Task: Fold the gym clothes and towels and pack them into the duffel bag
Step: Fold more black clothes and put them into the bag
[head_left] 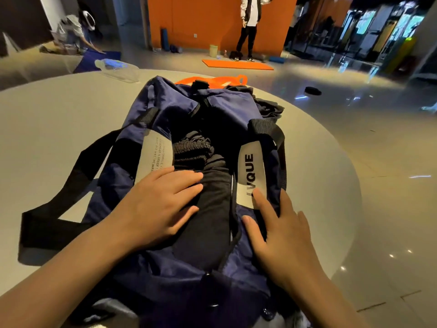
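Inside duffel bag (151, 110), black clothes (208, 185) merge into shadow, indistinct.

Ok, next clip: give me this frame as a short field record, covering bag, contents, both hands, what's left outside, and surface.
bag: navy duffel bag, open, on the round table
contents: black garment lying in the opening, elastic waistband visible
left hand: flat, pressing the garment down
right hand: fingers straight, resting on the bag's right edge by the white label
outside: dark clothing and an orange item behind the bag
strap: black shoulder strap trailing left
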{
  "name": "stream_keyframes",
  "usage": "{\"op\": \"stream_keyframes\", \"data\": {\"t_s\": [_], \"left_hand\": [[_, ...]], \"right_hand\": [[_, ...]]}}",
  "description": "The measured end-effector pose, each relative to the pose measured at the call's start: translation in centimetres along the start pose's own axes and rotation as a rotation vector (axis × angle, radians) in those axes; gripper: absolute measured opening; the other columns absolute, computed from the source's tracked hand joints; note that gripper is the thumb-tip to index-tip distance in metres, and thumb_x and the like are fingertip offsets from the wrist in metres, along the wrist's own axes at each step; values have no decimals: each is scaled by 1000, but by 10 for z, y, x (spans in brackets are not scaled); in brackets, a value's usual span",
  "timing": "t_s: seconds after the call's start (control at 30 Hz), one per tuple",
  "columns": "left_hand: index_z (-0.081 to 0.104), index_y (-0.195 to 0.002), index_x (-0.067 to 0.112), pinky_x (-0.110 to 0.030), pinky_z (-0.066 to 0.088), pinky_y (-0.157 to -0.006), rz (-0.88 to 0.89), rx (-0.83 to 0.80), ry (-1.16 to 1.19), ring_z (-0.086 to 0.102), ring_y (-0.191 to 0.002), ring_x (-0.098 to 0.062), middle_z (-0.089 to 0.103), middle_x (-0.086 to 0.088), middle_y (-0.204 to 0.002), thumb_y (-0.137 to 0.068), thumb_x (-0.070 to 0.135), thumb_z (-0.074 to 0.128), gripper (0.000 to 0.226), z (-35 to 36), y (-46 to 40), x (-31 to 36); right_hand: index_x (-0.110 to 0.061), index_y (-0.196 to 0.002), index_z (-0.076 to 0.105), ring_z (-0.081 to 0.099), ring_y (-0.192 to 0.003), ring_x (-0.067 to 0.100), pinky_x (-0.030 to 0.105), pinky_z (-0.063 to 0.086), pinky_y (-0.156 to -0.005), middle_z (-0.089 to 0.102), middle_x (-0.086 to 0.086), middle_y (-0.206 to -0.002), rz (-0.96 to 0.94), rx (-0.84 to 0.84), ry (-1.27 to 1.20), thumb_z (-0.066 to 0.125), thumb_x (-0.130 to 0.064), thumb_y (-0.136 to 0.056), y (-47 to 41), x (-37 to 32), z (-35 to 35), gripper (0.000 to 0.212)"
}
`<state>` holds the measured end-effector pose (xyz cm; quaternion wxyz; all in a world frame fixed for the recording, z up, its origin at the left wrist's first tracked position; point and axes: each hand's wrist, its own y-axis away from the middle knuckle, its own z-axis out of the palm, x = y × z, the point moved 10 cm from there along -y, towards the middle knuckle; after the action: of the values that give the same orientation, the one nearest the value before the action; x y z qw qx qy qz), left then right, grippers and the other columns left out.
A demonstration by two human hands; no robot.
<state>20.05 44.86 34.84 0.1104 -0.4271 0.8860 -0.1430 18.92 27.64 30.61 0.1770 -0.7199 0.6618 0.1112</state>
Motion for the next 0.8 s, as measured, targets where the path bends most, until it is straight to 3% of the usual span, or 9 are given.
{"op": "stream_keyframes", "data": {"t_s": [0.1, 0.2, 0.3, 0.37, 0.5, 0.6, 0.8], "left_hand": [[69, -116, 18, -35, 40, -98, -140, 10, 82, 56, -114, -16, 63, 1, -125, -89, 47, 44, 47, -20, 20, -29], [63, -122, 36, -37, 35, -107, -355, 32, 278, 47, -122, -1, 56, 20, -129, -86, 70, 32, 58, -34, 55, -61], [37, -125, 64, -31, -7, -118, -470, -143, 330, 12, -135, 18, 27, 42, -137, -70, 90, 2, 70, -13, 91, -75], [25, -124, 67, -30, -18, -115, -510, -179, 292, -6, -135, 20, 14, 44, -140, -64, 91, -9, 73, -4, 112, -84], [15, -131, 65, -28, -13, -115, -577, -140, 253, -13, -137, 17, 4, 44, -144, -69, 89, -10, 72, -10, 145, -114], [11, -136, 68, -26, -10, -116, -613, -103, 239, -8, -141, 11, 3, 42, -148, -81, 83, -2, 58, -13, 167, -137], [21, -150, 40, -39, 5, -114, -719, -12, -70, 10, -147, -21, 19, 4, -159, -101, 57, 12, 53, -11, 205, -218]], "right_hand": [[-46, -145, 11, 25, -139, 25, 50, 18, -115, 15, 2, -154, -9, -6, 49, -1, -70, -75, -12, -23, 16, 75], [-44, -144, 13, 35, -131, 30, 48, 32, -108, 23, 6, -148, -38, -3, -2, 6, -70, -78, -29, -52, 30, 71], [-41, -143, 16, 38, -128, 29, 45, 38, -104, 25, 6, -145, -91, -22, -27, 16, -68, -84, -50, -84, 48, 64], [-39, -143, 17, 39, -126, 30, 46, 39, -103, 25, 8, -143, -126, -33, -24, 24, -64, -90, -64, -106, 59, 59], [-38, -138, 23, 42, -121, 35, 48, 41, -99, 29, 12, -141, -186, -32, -28, 23, -63, -88, -91, -149, 79, 56], [-40, -137, 24, 42, -123, 37, 48, 40, -100, 29, 14, -143, -236, -50, -52, 22, -64, -86, -105, -184, 97, 56], [-35, -131, 30, 43, -121, 38, 48, 41, -100, 32, 14, -142, -328, -44, -120, 32, -56, -93, -139, -262, 129, 43]]}}
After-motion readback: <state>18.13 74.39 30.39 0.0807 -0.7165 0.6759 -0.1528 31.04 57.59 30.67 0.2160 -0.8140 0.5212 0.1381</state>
